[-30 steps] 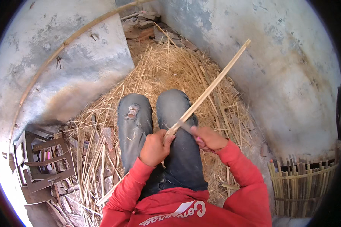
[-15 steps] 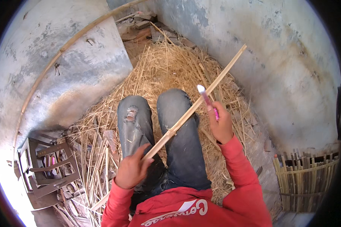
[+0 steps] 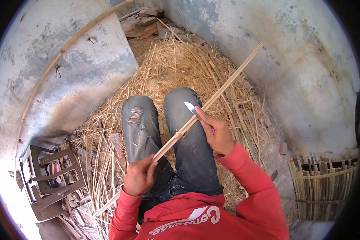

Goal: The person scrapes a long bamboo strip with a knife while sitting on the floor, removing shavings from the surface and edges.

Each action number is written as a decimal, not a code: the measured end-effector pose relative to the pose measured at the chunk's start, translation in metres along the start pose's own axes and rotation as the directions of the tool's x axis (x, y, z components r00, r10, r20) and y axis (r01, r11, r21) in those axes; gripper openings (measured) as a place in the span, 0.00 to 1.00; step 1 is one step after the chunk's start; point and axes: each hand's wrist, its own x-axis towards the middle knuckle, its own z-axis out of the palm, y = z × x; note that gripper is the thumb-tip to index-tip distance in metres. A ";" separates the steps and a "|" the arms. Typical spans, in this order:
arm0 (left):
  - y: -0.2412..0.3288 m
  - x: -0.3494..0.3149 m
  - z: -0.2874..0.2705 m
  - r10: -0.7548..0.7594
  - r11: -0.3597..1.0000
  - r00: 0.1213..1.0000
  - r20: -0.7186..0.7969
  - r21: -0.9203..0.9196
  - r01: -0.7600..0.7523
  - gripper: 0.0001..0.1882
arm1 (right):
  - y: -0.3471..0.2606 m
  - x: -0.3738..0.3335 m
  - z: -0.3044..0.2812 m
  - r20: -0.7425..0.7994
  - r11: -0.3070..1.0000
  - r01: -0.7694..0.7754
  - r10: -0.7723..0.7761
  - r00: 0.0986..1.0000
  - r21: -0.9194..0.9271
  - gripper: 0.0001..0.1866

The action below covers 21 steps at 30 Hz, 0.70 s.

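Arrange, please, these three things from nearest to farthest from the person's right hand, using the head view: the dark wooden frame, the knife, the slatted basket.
Starting from the right hand:
1. Knife: held in that hand.
2. Slatted basket: at the lower right of the view.
3. Dark wooden frame: at the lower left, on the opposite side.

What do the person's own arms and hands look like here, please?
Both arms wear long, plain red sleeves, the left sleeve and right sleeve reaching the wrists; the left hand and right hand are ungloved.
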 end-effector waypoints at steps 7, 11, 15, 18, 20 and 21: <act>0.007 0.011 0.006 0.010 0.999 1.000 0.012 -0.054 -0.010 0.12 | -0.019 -0.016 0.014 0.038 0.987 0.160 -0.160 0.986 0.003 0.22; 0.009 0.013 0.010 -0.050 0.993 0.997 0.052 -0.108 0.055 0.11 | -0.013 0.012 -0.016 0.045 0.992 -0.110 0.107 0.993 0.059 0.22; 0.012 0.015 0.015 -0.049 0.988 0.998 0.045 -0.144 0.055 0.11 | -0.006 -0.002 -0.013 0.219 0.987 -0.016 -0.019 0.975 0.158 0.23; 0.011 0.012 0.016 -0.071 0.983 0.996 0.059 -0.167 0.080 0.11 | -0.007 0.000 -0.007 0.190 0.987 -0.005 -0.025 0.981 0.158 0.23; 0.014 0.016 0.018 -0.083 0.984 0.992 0.092 -0.149 0.096 0.12 | -0.021 -0.014 -0.001 0.228 0.989 -0.088 0.059 0.972 0.119 0.24; 0.015 0.015 0.014 -0.097 0.980 0.989 0.110 -0.165 0.115 0.12 | -0.021 -0.013 -0.003 0.253 0.983 -0.048 0.002 0.967 0.175 0.23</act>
